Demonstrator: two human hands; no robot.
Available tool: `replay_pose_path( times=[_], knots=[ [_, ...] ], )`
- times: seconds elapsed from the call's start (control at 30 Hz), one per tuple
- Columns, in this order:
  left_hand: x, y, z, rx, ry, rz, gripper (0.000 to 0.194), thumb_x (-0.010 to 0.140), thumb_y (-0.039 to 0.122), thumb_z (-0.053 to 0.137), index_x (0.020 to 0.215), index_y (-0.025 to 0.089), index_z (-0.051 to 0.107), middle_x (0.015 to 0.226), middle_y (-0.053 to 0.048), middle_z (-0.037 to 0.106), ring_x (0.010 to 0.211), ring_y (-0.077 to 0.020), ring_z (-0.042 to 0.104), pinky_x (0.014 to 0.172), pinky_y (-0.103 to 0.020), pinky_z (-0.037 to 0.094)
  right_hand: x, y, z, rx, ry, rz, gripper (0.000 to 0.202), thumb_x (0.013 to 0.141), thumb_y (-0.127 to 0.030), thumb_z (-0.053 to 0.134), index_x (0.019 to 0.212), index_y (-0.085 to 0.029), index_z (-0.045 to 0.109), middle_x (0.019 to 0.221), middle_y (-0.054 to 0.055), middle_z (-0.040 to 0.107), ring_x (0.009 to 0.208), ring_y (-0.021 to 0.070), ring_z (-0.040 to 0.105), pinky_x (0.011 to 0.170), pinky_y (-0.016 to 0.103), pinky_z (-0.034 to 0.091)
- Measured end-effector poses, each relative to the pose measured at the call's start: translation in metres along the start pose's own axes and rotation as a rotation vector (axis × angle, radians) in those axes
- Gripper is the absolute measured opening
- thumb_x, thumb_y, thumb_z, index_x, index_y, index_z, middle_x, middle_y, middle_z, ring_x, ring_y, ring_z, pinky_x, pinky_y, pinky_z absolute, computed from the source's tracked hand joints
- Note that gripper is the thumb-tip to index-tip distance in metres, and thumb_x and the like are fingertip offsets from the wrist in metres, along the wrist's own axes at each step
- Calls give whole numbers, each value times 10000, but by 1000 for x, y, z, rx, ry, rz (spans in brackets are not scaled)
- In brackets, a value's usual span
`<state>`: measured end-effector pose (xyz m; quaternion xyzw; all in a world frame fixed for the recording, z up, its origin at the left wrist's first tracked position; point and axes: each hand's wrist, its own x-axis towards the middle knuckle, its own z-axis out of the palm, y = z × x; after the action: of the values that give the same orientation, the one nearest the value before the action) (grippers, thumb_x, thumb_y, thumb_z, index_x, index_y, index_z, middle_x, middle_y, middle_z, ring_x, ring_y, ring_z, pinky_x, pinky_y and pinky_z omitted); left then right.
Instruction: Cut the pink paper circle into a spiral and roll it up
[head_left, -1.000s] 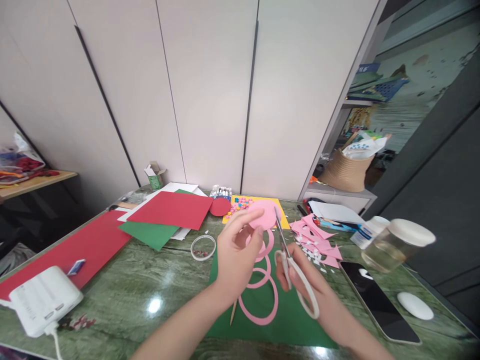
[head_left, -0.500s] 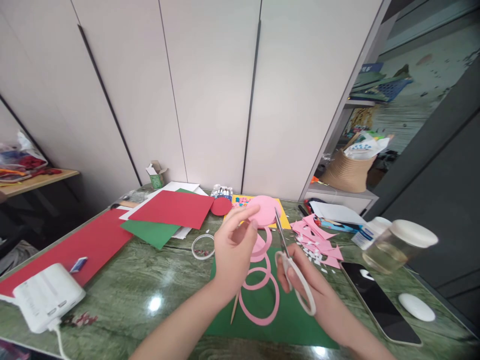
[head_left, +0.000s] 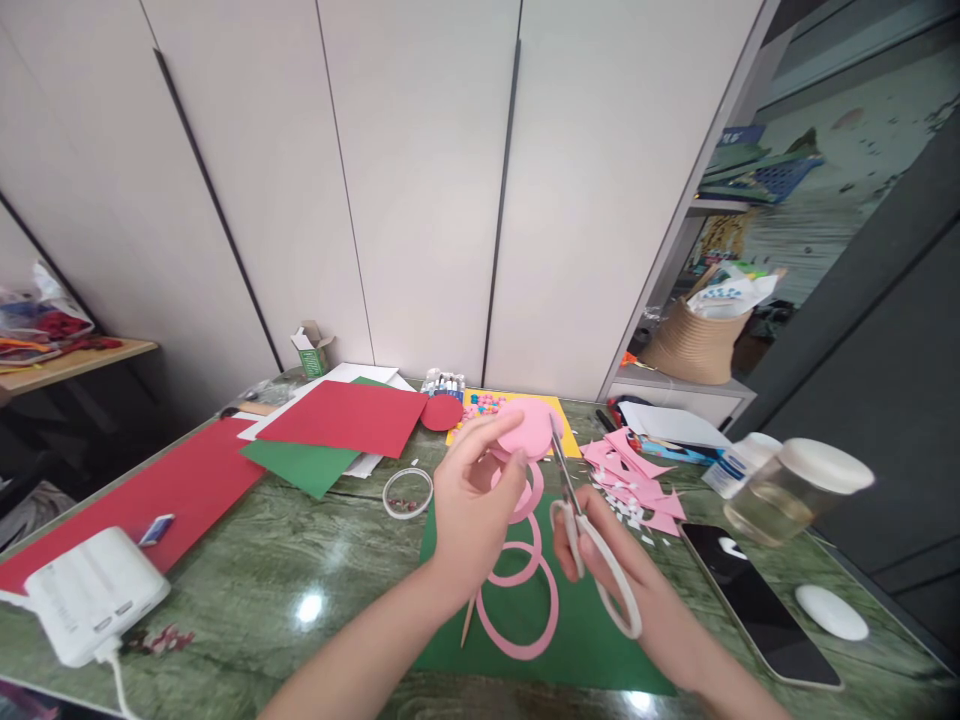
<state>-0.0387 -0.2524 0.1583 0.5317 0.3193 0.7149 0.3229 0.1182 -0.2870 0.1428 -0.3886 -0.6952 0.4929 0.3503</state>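
Observation:
Between its thumb and fingers my left hand [head_left: 480, 485] pinches a pink paper disc [head_left: 529, 426], held above the table. My right hand [head_left: 611, 550] is closed round the handles of white scissors [head_left: 616, 590], whose blades point up and meet the disc's right edge. Interlinked pink paper rings [head_left: 551, 625] hang or lie below the disc, over a green sheet [head_left: 600, 655]. Beside the rings, a thin wooden stick [head_left: 469, 620] lies on that sheet. Pink paper scraps [head_left: 634, 475] and small white bits are to the right of the scissors.
Left are red sheets [head_left: 341, 415], a tape roll [head_left: 407, 494] and a white power bank [head_left: 97, 595]. Behind the disc, a yellow sheet [head_left: 568, 440] carries beads. On the right are a phone [head_left: 757, 605], a white mouse [head_left: 832, 612] and a lidded jar [head_left: 799, 490].
The disc and my left hand have shifted slightly right and down. The scissor handles have spread a little wider, and the rings have moved slightly.

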Motion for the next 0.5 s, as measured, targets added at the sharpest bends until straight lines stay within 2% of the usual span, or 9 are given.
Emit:
replay_pose_path(
  times=[0.33, 0.5],
  knots=[
    [1, 3, 0, 21, -12, 0, 243, 779, 148, 590, 1000, 219, 663, 1023, -61, 629, 977, -157, 574, 822, -260, 477, 0, 4, 1, 23, 20, -15, 252, 942, -454, 326, 843, -225, 369, 723, -23, 396, 677, 138, 357, 660, 280, 323],
    [2, 2, -1, 26, 11, 7, 200, 770, 159, 600, 944, 210, 686, 969, -62, 647, 912, -160, 581, 784, -267, 475, 1, 4, 1, 7, 25, -4, 280, 938, -469, 321, 811, -222, 354, 713, -21, 401, 658, 134, 357, 627, 269, 327]
  ],
)
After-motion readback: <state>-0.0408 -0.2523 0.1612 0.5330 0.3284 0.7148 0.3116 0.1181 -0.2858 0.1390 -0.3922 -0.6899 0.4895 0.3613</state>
